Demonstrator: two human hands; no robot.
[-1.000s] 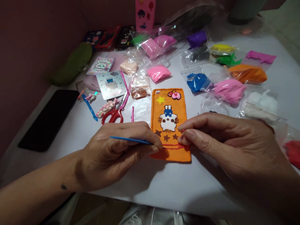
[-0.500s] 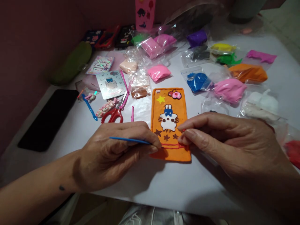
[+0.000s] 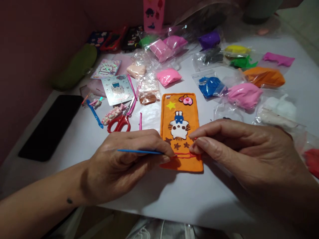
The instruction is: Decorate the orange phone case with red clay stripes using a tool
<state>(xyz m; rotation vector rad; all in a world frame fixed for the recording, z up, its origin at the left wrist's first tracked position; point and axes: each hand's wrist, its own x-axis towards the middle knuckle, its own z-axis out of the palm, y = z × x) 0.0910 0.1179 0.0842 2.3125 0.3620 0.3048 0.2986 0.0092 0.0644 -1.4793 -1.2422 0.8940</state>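
Orange clay case [image 3: 179,131] lay lengthwise away from the person on the white surface [image 3: 174,196], its near end between both hands: left hand [image 3: 124,162] pinched a blue tool [image 3: 139,151], right hand [image 3: 239,152] pinched a red clay strand [image 3: 185,155] running crosswise.

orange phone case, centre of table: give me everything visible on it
The orange phone case lies flat on the white table, long side running away from the person. It looks coated in soft clay: a yellow star, a red-and-pink piece at the far end, a white cat figure with blue, brown stars below it, and a thin red strand across the near end. The left hand puts a blue tool to that strand; the right hand pinches its other end.
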